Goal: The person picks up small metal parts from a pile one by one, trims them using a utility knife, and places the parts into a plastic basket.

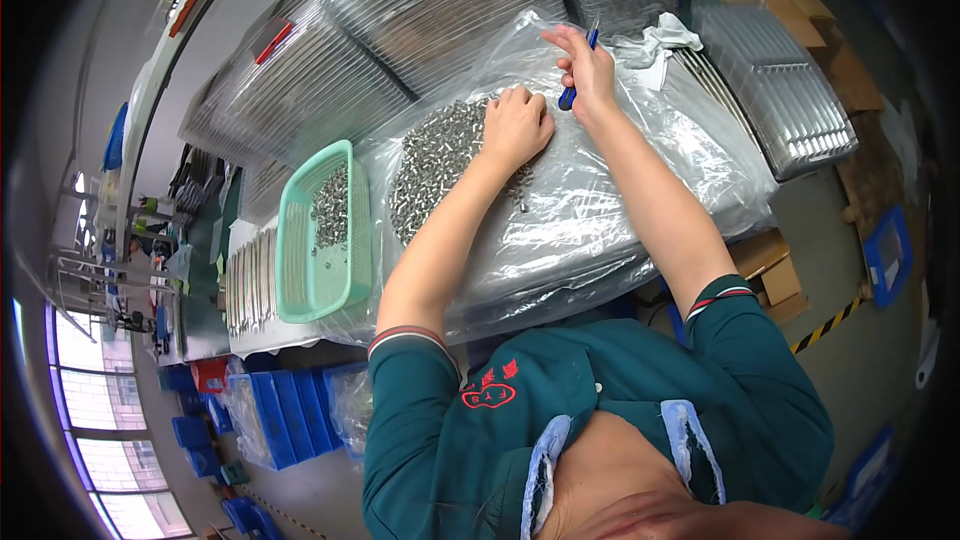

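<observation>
Blue tool point(568, 98) — midsection behind right hand point(594, 75)

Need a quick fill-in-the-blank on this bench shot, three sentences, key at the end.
1. The right hand holds a tool with a ____ handle.
2. From the person's view, the green basket stands to the ____ of the pile of small metal parts.
3. The left hand is at the pile, which lies on clear ____ sheeting.

Missing words: blue; left; plastic.
</observation>
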Demonstrator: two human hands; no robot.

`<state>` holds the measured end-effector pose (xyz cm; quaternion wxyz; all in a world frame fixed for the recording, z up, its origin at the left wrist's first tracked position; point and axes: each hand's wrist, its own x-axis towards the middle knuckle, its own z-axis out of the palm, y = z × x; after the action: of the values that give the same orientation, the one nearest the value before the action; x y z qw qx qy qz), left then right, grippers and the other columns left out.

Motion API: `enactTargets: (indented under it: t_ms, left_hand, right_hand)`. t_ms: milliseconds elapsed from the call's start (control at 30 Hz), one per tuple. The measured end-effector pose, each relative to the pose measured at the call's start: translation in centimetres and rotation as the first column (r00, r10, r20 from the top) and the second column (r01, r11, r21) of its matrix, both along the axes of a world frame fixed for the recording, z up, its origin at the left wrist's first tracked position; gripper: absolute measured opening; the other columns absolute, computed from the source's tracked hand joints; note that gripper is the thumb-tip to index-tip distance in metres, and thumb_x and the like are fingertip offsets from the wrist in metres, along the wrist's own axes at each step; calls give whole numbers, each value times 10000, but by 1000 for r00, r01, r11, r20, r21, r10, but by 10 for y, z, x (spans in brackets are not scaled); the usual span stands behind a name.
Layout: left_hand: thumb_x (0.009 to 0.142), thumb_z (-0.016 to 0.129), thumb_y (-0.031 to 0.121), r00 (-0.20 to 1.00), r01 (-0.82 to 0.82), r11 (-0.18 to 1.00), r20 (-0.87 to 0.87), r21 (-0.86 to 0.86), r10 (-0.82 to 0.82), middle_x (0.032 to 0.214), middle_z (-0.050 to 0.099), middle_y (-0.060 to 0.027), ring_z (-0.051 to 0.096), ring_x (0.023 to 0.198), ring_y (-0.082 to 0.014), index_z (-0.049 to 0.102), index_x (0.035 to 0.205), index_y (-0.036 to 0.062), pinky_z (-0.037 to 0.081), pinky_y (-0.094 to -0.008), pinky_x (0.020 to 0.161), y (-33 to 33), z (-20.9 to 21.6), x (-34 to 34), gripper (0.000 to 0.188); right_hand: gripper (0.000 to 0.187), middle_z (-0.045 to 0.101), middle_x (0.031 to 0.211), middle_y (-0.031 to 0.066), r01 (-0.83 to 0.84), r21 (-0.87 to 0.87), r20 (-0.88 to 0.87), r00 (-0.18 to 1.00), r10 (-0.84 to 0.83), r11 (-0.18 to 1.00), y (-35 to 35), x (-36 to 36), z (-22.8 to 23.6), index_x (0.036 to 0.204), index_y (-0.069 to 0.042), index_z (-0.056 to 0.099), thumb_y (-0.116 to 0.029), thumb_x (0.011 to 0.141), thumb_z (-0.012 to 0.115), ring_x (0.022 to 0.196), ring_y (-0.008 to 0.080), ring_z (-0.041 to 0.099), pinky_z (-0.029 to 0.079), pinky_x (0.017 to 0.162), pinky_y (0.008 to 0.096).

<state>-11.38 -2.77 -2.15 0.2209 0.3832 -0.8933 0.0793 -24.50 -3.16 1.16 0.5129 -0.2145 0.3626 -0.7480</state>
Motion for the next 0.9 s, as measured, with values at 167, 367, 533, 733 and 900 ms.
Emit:
enactTargets:
  t_ms: [167,367,533,733,900]
  left_hand:
    - [746,573,247,997,-28,998,71,63,24,823,525,-87,501,846,-261,572,765,71,402,-387,716,12,10,22,177]
    - [788,563,277,996,-8,985,90,173,-8,918,549,-87,505,917,-266,604,848,87,407,-382,754,19,28,50,204]
    - [831,530,259,994,-95,961,-36,260,108,1016,561,-109,502,982,-292,616,968,115,399,-372,838,-2,36,83,217]
    - [845,509,259,953,-293,936,-27,197,303,1054,541,-123,504,985,-307,580,1072,170,403,-392,846,-37,11,114,254]
    - [822,530,325,882,-459,846,24,273,471,935,588,-127,555,888,-282,589,1010,142,430,-379,775,-56,7,107,270]
  right_hand:
    - [260,626,978,76,10,-8,-8,1000,-10,1000,-1,1,-1,1002,-38,568,-244,856,506,544,26,390,294,391,142]
    - [254,621,986,73,13,-16,4,1000,-12,1000,-2,1,-4,1003,-42,562,-246,866,496,554,30,397,296,397,142]
    - [260,613,1007,76,10,-16,10,1000,-10,1000,0,2,-3,1027,-37,546,-239,879,475,559,31,400,298,402,143]
    - [264,611,1013,76,11,-15,-11,1000,-11,1000,0,4,-1,1051,-33,530,-227,892,450,558,30,393,298,407,148]
    - [279,629,955,70,30,-32,-15,999,-30,999,-2,3,-6,991,-31,558,-267,856,495,574,50,433,332,421,165]
